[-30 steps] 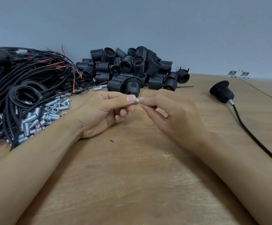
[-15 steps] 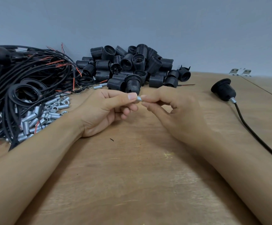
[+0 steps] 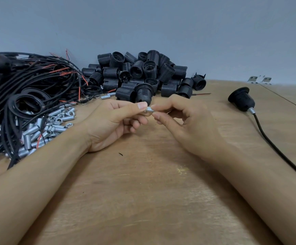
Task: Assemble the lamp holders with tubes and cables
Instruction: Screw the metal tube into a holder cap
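Evidently the step in hand is preparing 1 metal tube [image 3: 149, 109], perhaps threading a nut onto it, though the fingers hide too much to be sure. The left hand [image 3: 116, 123] pinches one end between thumb and forefinger, the other fingers curled under; the right hand [image 3: 186, 121] pinches the opposite end the same way, so the tube hangs between both hands above the table [image 3: 143, 200].

Just beyond the fingertips lies the heap of black lamp holders [image 3: 143, 73]. Left of the left hand sit loose tubes and nuts [image 3: 44, 128] under a tangle of cables [image 3: 19, 89]. Right of the right hand rests 1 finished holder [image 3: 241, 99] on its cable.

Next, I judge, the tube needs a holder from the heap screwed on squarely, then a cable fed through.
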`<move>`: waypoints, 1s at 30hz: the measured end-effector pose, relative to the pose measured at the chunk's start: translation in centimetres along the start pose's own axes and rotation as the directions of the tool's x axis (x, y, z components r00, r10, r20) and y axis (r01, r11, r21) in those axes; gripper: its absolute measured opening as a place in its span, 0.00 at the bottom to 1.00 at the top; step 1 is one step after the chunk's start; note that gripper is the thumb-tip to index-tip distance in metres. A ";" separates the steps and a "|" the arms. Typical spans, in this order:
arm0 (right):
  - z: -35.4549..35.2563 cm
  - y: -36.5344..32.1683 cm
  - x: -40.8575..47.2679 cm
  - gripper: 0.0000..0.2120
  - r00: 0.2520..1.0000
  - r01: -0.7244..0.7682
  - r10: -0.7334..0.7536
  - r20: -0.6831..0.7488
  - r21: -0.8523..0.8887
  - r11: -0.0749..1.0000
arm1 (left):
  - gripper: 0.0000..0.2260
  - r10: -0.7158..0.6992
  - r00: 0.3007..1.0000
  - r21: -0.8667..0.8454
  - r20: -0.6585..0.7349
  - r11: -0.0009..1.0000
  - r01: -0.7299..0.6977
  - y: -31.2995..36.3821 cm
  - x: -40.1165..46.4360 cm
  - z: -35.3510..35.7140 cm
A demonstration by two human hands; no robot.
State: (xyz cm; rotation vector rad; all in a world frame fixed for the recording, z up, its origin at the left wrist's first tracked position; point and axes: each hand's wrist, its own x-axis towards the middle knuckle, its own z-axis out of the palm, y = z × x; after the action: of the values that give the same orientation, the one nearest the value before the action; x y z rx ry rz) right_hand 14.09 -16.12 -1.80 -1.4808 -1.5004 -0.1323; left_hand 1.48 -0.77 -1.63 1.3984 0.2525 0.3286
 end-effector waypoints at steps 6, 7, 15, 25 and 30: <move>0.2 0.3 0.0 0.08 0.991 -0.133 0.135 -0.012 0.113 0.985 | 0.08 0.037 0.999 -0.040 0.006 0.999 -0.037 -0.2 0.0 -0.2; 0.2 0.3 0.0 0.08 0.990 -0.139 0.142 -0.018 0.116 0.983 | 0.08 0.043 0.999 -0.042 0.006 0.998 -0.043 -0.2 0.0 -0.2; 0.2 0.4 0.1 0.08 0.980 -0.195 0.199 -0.017 0.122 0.973 | 0.11 0.094 0.996 -0.053 0.001 0.994 -0.094 -0.4 0.1 -0.3; 0.0 0.1 0.1 0.06 0.992 -0.120 0.121 -0.025 0.045 0.992 | 0.12 0.069 0.996 -0.046 -0.050 0.996 -0.071 -0.4 0.1 0.0; 0.0 0.1 0.1 0.07 0.996 -0.074 0.073 -0.051 -0.009 0.997 | 0.14 0.071 0.996 -0.039 -0.059 0.997 -0.073 -0.4 0.1 0.0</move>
State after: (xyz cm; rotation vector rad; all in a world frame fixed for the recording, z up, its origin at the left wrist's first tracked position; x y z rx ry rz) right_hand 14.17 -16.02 -1.74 -1.5279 -1.4050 -0.1330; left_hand 1.58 -0.76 -2.01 1.3611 0.2417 0.4315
